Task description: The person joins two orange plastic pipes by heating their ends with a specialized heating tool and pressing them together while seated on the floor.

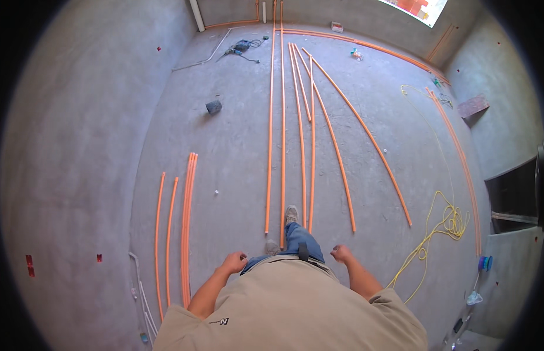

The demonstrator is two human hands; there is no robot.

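My left hand [236, 261] hangs beside my left hip, its fingers curled in with nothing visible in them. At my other side, my right hand [342, 254] is also loosely closed, held a little out from the body and touching nothing. Several long orange pipes [371, 137] lie on the grey floor in front of me, spreading like a fan from the far end. One shoe [292, 214] is set forward among their near ends. To my left lie shorter orange pipes [159, 234] and a tight bundle of them [187, 222], all apart from my hands.
Yellow cord [452, 224] lies in loops on the right. A dark bucket [213, 107] and a corded power tool [243, 45] stand farther off to the left. More orange pipes [459, 152] run along the right wall. White tubing [144, 298] lies by the left wall.
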